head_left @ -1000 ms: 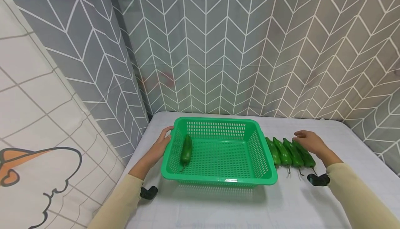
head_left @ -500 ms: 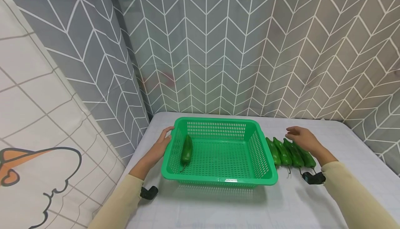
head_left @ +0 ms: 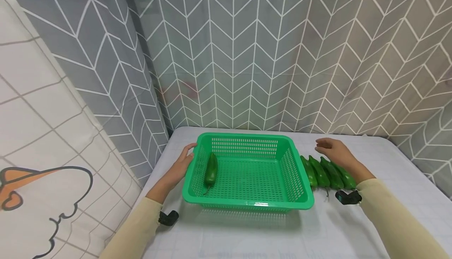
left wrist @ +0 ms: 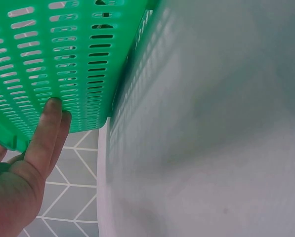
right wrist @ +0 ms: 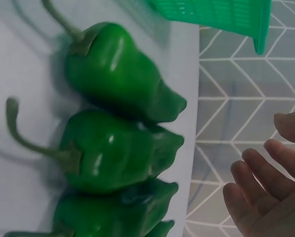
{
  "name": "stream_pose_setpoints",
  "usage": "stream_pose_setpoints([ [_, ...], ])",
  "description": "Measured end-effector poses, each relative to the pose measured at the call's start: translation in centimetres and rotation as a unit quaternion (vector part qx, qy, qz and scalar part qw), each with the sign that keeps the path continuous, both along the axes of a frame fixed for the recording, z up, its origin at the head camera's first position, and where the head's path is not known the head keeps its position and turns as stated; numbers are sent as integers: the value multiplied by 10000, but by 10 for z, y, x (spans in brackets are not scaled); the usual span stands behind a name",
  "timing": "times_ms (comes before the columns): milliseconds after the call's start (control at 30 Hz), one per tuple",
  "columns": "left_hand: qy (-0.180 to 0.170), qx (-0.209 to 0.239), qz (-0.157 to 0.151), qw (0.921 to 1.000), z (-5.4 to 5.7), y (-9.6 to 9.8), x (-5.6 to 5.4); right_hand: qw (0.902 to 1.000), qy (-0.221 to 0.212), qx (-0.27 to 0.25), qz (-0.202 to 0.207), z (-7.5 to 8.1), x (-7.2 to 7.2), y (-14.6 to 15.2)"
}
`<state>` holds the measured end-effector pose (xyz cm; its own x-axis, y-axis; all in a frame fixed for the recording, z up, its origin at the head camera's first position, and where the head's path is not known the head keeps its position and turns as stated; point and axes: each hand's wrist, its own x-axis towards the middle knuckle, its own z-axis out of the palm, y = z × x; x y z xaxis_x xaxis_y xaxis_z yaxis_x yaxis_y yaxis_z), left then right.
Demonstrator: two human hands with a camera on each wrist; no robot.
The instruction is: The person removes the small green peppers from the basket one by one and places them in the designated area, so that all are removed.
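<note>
A green plastic basket (head_left: pixel 247 203) stands mid-table, with one long green pepper (head_left: pixel 211 169) lying inside at its left. My left hand (head_left: pixel 179 168) holds the basket's left side. In the left wrist view two fingers (left wrist: pixel 47 131) lie along the slotted outer wall, with the thumb at the rim. Right of the basket, several green peppers (head_left: pixel 319 172) lie side by side, stems toward me. Over the far tips of the rightmost ones hovers my right hand (head_left: pixel 335 151), holding nothing, fingers loosely bent. The right wrist view shows it apart from the peppers (right wrist: pixel 112 153).
A white cloth (head_left: pixel 247 237) covers the table. Behind it hangs a grey curtain (head_left: pixel 233 55) with a white chevron pattern. A white tile-patterned sheet (head_left: pixel 46 106) slopes down along the left side. A black wrist camera (head_left: pixel 348 197) sits under the right wrist, close to the pepper stems.
My right hand has moved left and slightly away from me, from beside the rightmost pepper to above the tips of the row. The left hand, basket and peppers have stayed put.
</note>
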<state>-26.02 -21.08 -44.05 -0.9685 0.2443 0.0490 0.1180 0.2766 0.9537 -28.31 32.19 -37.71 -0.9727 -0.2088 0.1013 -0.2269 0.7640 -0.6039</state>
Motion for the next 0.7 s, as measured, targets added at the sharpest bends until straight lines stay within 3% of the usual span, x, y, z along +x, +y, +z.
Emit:
stream_pose_setpoints([
  [700, -1, -44, 65, 10000, 0, 1, -1, 9990, 85, -347, 268, 25, -9, -26],
])
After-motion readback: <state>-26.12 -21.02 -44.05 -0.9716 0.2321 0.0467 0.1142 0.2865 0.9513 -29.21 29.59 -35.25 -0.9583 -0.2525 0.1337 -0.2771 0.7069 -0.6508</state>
